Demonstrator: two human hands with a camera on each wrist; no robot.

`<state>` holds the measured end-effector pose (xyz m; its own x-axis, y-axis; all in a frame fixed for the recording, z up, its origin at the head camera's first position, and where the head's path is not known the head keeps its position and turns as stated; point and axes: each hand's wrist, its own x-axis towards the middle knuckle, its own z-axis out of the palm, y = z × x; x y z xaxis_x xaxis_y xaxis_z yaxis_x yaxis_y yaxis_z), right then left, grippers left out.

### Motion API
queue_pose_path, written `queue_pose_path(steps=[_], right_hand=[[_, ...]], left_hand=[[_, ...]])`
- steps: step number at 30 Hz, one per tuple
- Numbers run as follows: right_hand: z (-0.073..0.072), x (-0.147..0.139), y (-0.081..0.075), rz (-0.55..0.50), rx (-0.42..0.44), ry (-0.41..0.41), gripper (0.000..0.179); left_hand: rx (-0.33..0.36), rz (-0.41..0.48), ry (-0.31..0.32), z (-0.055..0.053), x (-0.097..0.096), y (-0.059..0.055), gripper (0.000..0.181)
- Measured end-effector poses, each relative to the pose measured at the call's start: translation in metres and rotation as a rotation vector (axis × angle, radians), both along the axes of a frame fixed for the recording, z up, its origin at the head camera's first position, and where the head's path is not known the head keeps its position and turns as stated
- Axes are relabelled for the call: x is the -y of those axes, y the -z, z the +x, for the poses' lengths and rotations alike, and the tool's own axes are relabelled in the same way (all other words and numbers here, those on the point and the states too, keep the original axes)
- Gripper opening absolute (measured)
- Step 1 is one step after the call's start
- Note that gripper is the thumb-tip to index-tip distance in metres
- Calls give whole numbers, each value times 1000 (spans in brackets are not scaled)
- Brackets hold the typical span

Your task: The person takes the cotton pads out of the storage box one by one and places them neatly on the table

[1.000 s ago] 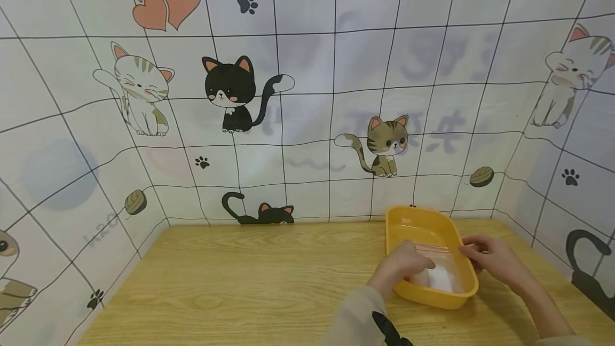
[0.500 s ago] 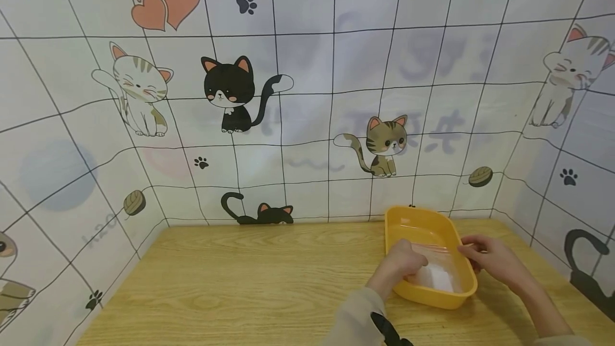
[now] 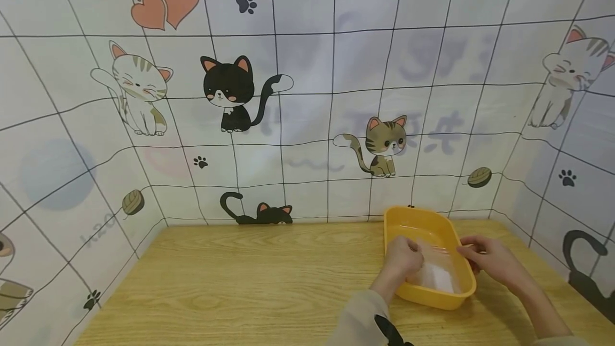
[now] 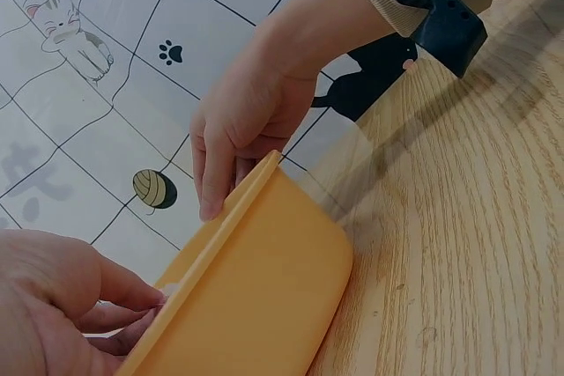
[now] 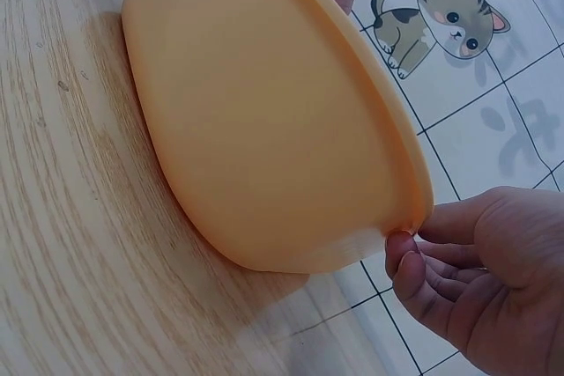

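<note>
A yellow plastic tub (image 3: 427, 299) stands on the right part of the table. Inside it lies a clear zip bag (image 3: 444, 266) with a reddish seal line and a white item (image 3: 441, 279) in its lower part. My left hand (image 3: 403, 258) reaches in over the near-left rim and pinches the bag's upper left edge. Its fingertips (image 4: 145, 305) dip behind the tub wall in the left wrist view. On the far right side, my right hand (image 3: 495, 260) grips the tub's rim between thumb and fingers, as the right wrist view also shows (image 5: 410, 248).
The wood-grain table (image 3: 250, 282) extends to the left of the tub. Behind and at both sides hangs a white gridded cloth (image 3: 307, 122) printed with cats. The tub's far end is close to the back cloth. A dark band (image 3: 386, 330) sits at my left wrist.
My left hand's forefinger, earlier stretched over the bag, has drawn back and curled in. The bag's upper left edge now rises with the fingers. The right hand stays on the rim.
</note>
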<state>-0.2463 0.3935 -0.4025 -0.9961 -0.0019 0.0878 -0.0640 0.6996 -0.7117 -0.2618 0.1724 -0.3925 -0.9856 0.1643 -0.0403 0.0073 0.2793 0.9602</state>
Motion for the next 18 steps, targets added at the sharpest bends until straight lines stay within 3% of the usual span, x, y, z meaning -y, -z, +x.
queue_pose_path(steps=[3, 18], right_hand=[[1, 1, -1, 6, -6, 1, 45], [0, 2, -1, 7, 6, 11, 46]], left_hand=[[-11, 55, -19, 2, -2, 0, 12], [-22, 258, -58, 0, -6, 1, 13]])
